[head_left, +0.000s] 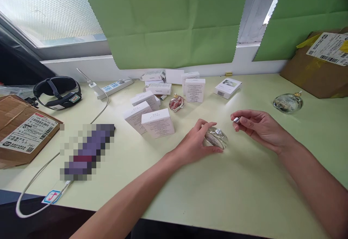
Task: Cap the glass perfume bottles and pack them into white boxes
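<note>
The left hand (196, 141) is resting on the pale green table (244, 188), its fingers curling closed around a clear glass bottle (217, 139) that is lying on its side; the thumb is pressing along the near edge and the fingertips are covering the far one, so that the bottle's silver neck is showing just past them. The right hand (258, 126) is hovering just beside it, to the right and slightly above; its thumb and forefinger are pinching a small silver cap (236, 120), which is sitting near the bottle's neck but apart from it, while the other fingers are lying loosely folded. Beyond the left fingertips a cluster of white boxes (157, 122) is standing, with a small pink bottle (176, 103) among them; well away from the right fingers, towards the far right, a round glass bottle (288, 103) is lying near a cardboard box (312, 68).
</note>
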`<act>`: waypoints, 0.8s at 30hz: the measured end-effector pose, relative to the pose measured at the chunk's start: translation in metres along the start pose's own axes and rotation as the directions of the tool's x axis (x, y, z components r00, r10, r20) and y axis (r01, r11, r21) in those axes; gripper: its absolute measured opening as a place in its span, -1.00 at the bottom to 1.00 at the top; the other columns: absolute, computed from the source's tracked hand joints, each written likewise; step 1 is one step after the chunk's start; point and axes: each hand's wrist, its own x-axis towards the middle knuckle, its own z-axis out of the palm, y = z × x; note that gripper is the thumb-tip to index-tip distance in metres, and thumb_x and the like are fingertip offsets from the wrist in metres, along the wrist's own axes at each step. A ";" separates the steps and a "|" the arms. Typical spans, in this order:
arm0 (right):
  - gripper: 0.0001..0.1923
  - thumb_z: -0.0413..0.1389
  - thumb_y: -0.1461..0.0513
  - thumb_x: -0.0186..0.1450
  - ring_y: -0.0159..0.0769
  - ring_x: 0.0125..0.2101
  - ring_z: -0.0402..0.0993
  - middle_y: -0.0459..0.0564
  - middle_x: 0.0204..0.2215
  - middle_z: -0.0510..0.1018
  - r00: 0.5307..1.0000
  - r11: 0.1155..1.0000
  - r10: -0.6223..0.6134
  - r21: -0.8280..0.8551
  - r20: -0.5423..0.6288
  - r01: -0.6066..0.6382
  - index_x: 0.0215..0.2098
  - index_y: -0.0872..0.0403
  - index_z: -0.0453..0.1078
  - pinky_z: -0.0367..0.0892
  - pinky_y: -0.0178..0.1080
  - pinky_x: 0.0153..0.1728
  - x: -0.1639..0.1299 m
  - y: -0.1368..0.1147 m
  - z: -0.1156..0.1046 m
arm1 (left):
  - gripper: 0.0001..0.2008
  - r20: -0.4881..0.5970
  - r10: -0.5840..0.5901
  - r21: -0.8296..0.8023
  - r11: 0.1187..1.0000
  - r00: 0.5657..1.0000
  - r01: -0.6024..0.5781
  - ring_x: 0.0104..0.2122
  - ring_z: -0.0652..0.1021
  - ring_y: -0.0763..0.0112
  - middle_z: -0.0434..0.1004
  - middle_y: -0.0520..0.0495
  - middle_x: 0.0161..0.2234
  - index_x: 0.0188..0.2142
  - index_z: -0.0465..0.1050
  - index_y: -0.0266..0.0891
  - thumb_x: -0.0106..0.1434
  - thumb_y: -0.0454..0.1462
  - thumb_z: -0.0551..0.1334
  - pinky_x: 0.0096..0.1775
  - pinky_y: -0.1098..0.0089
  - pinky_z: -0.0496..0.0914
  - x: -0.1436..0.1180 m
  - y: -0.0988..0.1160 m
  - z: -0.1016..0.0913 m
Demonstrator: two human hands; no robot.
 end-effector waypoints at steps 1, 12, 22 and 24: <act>-0.79 0.36 0.10 0.21 -0.37 -0.34 0.51 -0.06 -0.26 0.58 1.000 1.000 -0.013 -0.018 -0.015 0.012 -0.18 -0.08 0.65 0.54 -0.21 -0.15 0.000 0.000 0.001 | -0.33 -0.017 0.004 0.038 0.999 1.000 -0.003 -0.09 0.51 0.24 0.30 -0.14 0.11 0.25 0.26 -0.04 0.19 0.00 0.36 -0.07 0.23 0.48 0.000 0.000 0.000; -0.92 0.31 0.14 0.26 -0.32 -0.34 0.44 -0.09 -0.24 0.59 0.910 0.894 -0.381 -0.314 -0.163 0.318 -0.26 -0.20 0.64 0.45 -0.20 -0.29 -0.010 0.000 0.035 | -0.63 -0.030 0.020 0.191 0.981 0.999 -0.014 -0.22 0.54 0.29 0.44 -0.07 -0.14 0.04 0.42 -0.13 0.26 -0.14 0.27 -0.22 0.32 0.45 0.001 0.006 0.006; -0.91 0.33 0.12 0.24 -0.18 -0.30 0.48 -0.04 -0.28 0.58 0.861 0.811 -0.489 -0.436 -0.141 0.389 -0.26 -0.18 0.62 0.42 -0.09 -0.31 -0.013 0.013 0.059 | -0.62 -0.036 0.044 0.131 0.991 0.998 -0.039 -0.31 0.49 0.38 0.37 -0.04 -0.19 0.06 0.41 -0.12 0.25 -0.17 0.28 -0.27 0.35 0.45 0.001 0.000 0.009; -0.93 0.32 0.13 0.25 -0.18 -0.27 0.48 -0.04 -0.27 0.58 0.859 0.804 -0.493 -0.450 -0.138 0.389 -0.27 -0.19 0.62 0.40 -0.10 -0.32 -0.014 0.015 0.060 | -0.61 -0.037 0.049 0.127 0.991 0.998 -0.044 -0.31 0.49 0.37 0.36 -0.03 -0.21 0.07 0.41 -0.11 0.24 -0.17 0.28 -0.27 0.33 0.45 0.001 0.000 0.009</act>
